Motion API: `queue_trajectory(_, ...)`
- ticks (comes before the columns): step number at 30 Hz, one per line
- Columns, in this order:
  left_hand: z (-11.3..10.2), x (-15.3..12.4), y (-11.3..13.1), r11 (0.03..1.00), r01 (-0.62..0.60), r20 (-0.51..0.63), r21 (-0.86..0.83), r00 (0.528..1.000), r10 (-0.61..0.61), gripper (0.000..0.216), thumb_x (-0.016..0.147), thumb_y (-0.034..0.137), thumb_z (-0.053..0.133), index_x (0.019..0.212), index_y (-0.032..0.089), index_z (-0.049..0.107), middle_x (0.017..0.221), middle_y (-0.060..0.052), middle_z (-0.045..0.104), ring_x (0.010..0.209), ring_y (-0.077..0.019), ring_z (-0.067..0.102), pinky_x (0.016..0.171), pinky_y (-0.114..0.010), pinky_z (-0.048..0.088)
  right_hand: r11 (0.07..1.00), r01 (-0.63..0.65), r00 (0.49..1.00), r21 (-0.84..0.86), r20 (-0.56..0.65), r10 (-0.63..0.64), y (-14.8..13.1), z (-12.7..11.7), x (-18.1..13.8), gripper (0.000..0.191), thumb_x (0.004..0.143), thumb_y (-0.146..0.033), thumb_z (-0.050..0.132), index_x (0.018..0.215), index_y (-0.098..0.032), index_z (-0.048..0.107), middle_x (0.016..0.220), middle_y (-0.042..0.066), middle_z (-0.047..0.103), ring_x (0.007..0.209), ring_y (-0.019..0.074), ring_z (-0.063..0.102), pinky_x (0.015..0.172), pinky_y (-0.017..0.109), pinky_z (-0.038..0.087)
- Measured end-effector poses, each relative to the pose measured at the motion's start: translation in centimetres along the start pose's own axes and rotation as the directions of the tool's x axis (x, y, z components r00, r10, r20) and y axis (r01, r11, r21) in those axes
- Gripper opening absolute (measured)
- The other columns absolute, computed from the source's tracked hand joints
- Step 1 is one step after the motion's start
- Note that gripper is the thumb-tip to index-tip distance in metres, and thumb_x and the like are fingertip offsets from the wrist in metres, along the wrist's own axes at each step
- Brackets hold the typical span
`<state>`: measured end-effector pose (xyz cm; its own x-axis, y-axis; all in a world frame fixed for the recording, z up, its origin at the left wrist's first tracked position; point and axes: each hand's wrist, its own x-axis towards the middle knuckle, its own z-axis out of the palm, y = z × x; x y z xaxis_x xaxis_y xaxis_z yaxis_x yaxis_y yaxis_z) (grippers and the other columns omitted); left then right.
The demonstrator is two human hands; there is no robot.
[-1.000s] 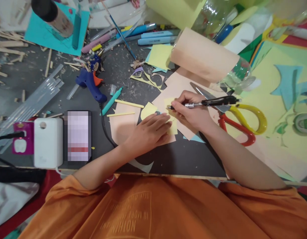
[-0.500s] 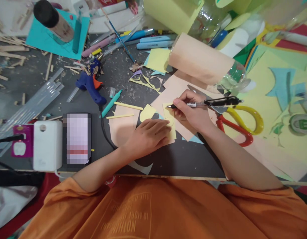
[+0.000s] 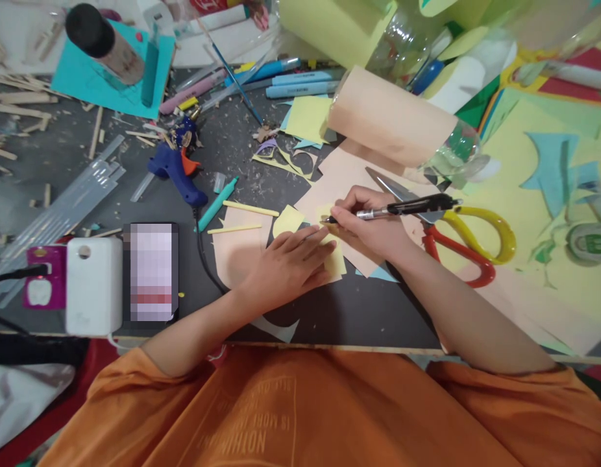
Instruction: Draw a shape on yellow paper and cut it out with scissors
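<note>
My right hand [image 3: 373, 224] is closed round a black pen [image 3: 407, 207], whose tip rests on a small yellow paper piece [image 3: 335, 259]. My left hand [image 3: 291, 263] lies flat with fingers stretched out, pressing that yellow piece down onto peach paper [image 3: 237, 250]. Both hands meet over the dark table [image 3: 349, 311], just in front of my orange shirt.
Scissors with yellow and red handles [image 3: 468, 240] lie right of my hand. A blue glue gun [image 3: 176, 170], a phone [image 3: 151, 271] and a white charger [image 3: 93, 284] sit to the left. A peach-wrapped plastic bottle [image 3: 392, 120], markers, coloured sheets and wooden sticks crowd the back.
The pen tip has shifted a little left and down on the yellow piece. My left hand's fingers have spread slightly but stay on the paper.
</note>
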<state>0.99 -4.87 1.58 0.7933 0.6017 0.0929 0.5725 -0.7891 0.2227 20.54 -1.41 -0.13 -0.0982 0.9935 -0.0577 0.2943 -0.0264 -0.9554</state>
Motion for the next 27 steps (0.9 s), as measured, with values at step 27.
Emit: queue_trajectory(27, 0.09, 0.14, 0.1, 1.0, 0.0, -0.07, 0.021, 0.998, 0.001, 0.031, 0.096, 0.027, 0.047, 0.122, 0.016, 0.059, 0.132, -0.008, 0.063, 0.122, -0.0208, 0.058, 0.095, -0.034, 0.046, 0.999, 0.007, 0.996, -0.047, -0.092, -0.012, -0.25, 0.16, -0.05, 0.025, 0.08, -0.028, 0.065, 0.061, -0.02, 0.051, 0.058, -0.004, 0.054, 0.056, 0.0104, 0.048, 0.055, 0.027, 0.036)
